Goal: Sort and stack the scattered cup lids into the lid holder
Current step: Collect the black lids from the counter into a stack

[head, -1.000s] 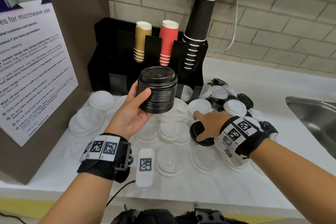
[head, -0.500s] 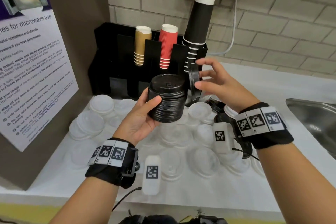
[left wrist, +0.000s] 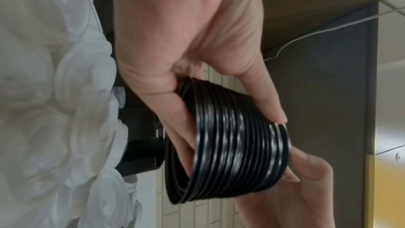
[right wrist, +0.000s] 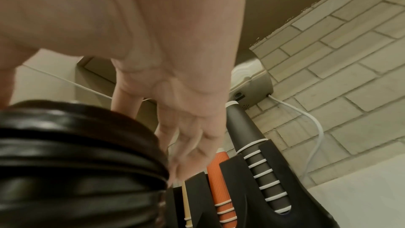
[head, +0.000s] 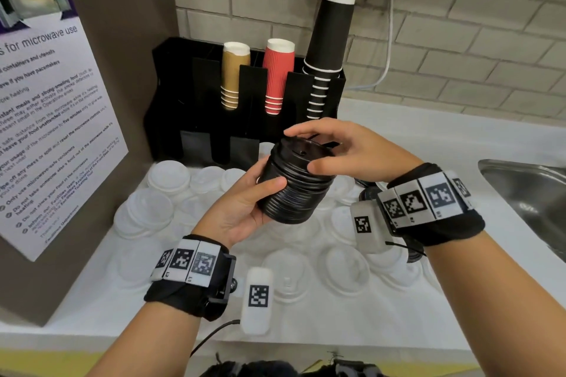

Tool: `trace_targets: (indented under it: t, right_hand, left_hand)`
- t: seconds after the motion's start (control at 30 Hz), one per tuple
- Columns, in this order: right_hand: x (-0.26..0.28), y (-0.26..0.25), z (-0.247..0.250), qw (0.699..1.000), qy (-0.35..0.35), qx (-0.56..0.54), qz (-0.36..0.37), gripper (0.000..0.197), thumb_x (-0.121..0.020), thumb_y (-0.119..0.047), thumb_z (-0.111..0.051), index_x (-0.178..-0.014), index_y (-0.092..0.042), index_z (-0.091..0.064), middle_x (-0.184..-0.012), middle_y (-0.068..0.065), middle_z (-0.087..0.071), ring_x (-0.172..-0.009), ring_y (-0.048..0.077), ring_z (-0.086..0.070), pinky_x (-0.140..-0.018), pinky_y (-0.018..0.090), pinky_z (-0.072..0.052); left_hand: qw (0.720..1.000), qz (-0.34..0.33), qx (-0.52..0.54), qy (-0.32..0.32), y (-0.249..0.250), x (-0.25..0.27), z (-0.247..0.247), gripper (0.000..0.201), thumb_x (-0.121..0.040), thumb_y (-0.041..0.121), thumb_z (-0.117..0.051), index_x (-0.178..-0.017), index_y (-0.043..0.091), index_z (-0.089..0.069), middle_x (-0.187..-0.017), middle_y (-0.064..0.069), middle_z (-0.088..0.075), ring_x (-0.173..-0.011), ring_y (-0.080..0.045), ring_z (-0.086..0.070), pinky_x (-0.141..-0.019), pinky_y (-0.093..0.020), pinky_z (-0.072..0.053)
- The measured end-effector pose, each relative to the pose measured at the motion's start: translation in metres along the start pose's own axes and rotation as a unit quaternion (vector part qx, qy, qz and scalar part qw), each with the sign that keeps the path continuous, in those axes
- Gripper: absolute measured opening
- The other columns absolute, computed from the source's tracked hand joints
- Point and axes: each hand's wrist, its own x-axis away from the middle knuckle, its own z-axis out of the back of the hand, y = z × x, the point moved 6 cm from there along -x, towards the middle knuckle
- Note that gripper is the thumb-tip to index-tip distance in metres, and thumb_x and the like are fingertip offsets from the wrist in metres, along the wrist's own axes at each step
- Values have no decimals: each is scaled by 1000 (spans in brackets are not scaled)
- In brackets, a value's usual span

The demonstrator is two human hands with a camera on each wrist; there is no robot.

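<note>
White lids [head: 159, 211] litter your counter [head: 92, 294]. Your left hand [head: 242, 208] grips the tilted black lid stack [head: 295, 184] above it, before the holder [head: 171, 95]; your right hand [head: 352, 150] cups its top, fingers loosely bent.

right hand [head: 352, 150]: black lid moved from counter onto stack [head: 295, 184] | head view nearer

Black lid stack [head: 295, 185], white lids [head: 159, 208]
</note>
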Motion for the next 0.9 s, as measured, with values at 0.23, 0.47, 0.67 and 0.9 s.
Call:
trace_targets:
  t: [0.23,0.47,0.67,0.9]
  right_hand:
    - [-1,-2,-3,991,-127,50,-12,71,-78,-9,-75,-135,-40,-48,-129,-14,-49,-118,1,-49,-90,19,-48]
    - [-9,-14,-6,987,-134,92,0,72,-67,-6,-83,-126,-29,-50,-114,-5,-53,-101,5,-56,-78,18,-52]
    - [-14,-20,-10,987,-121,103,7,75,-67,-9,-83,-129,-32,-49,-121,-4,-51,-110,14,-54,-84,27,-55]
    - [-15,-25,6,993,-80,81,-35,82,-69,-41,-79,-137,-52,-35,-131,-14,-45,-122,3,-49,-90,24,-51]
  left_hand:
    - [1000,22,-9,6,0,1,1,59,-74,20,-70,-131,22,-55,-116,-6,-67,-103,-20,-68,-75,-32,-58]
    - [1000,18,-4,-14,3,4,-3,101,-40,38,-98,-131,21,-55,-112,-5,-70,-101,-19,-69,-75,-30,-58]
    - [1000,21,-2,-11,10,6,5,104,-44,40,-97,-135,19,-52,-120,-9,-66,-108,-22,-66,-79,-32,-58]
    - [1000,5,24,-18,16,1,11,95,-47,38,-96,-132,22,-54,-123,-6,-67,-111,-21,-66,-81,-33,-57]
